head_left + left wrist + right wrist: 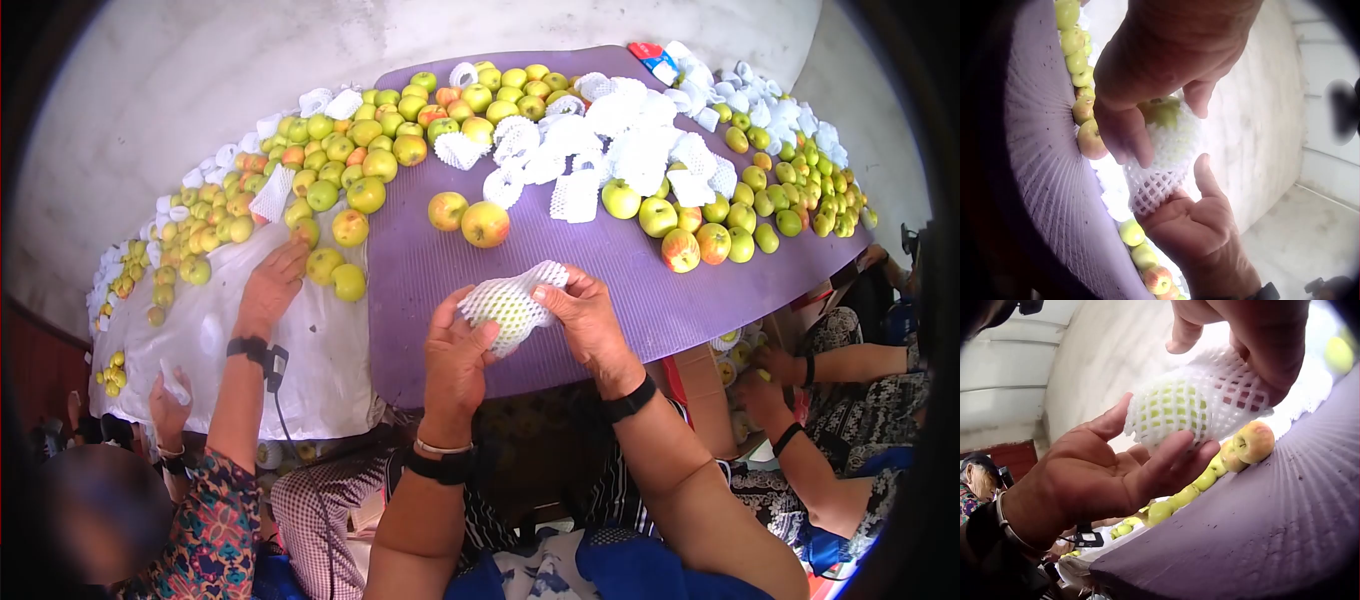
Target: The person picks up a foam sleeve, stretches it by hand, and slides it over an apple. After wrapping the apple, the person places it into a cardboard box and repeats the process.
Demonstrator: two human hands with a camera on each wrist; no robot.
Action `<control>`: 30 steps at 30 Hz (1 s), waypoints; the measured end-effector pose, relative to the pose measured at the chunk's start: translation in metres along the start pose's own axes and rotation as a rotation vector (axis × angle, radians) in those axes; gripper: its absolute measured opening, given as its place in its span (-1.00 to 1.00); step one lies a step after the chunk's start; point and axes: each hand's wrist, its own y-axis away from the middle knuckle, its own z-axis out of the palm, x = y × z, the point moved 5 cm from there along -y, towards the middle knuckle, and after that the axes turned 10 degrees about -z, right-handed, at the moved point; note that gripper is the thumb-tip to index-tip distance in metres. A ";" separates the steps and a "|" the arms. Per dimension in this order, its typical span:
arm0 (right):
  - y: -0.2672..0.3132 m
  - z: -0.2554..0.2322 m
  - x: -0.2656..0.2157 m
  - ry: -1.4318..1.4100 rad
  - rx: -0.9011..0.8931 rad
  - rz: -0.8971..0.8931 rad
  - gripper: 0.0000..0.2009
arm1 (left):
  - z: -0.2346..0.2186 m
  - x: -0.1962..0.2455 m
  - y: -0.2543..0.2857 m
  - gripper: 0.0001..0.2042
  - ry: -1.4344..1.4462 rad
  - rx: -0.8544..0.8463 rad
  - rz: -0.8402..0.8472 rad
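Observation:
Above the table's near edge, my left hand (457,360) holds an apple (1161,112) inside a white foam net (510,308). The net covers most of the apple, and its green skin shows through the mesh. In the left wrist view, part of the bare apple shows under my left fingers. My right hand (590,325) holds the loose end of the net, its fingers at the mesh (1241,387) and its thumb raised apart from them in the right wrist view.
A purple ribbed mat (420,300) covers the table, with apples (485,224) and a heap of white foam nets (630,120) farther back. More apples (365,195) lie at left on pale sheeting (300,350). Another person's hand (275,280) reaches there; another person's arms (840,365) are at right.

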 end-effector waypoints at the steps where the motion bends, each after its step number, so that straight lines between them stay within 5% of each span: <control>1: 0.000 0.000 0.000 0.022 0.007 -0.045 -0.81 | 0.000 -0.002 0.000 -0.53 -0.019 -0.010 -0.010; 6: 0.003 0.001 -0.002 0.231 0.056 -0.195 -0.82 | 0.002 -0.007 0.000 -0.56 -0.095 0.017 -0.023; 8: 0.009 0.011 -0.023 0.894 -0.026 -0.600 -0.76 | 0.004 -0.011 0.000 -0.56 -0.115 0.030 -0.032; 17: 0.027 0.048 -0.034 1.039 -0.211 -1.049 -0.71 | -0.001 -0.016 -0.004 -0.62 -0.056 0.096 0.085; 20: 0.034 0.057 -0.031 1.084 -0.257 -1.100 -0.73 | -0.005 -0.017 -0.005 -0.66 0.111 0.105 0.046; 25: 0.041 0.060 -0.027 1.194 -0.273 -1.157 -0.74 | 0.010 -0.011 -0.004 -0.61 0.413 -0.228 0.001; 30: 0.046 0.065 -0.024 1.161 -0.315 -1.171 -0.77 | -0.003 -0.019 -0.009 -0.56 0.320 -0.215 0.018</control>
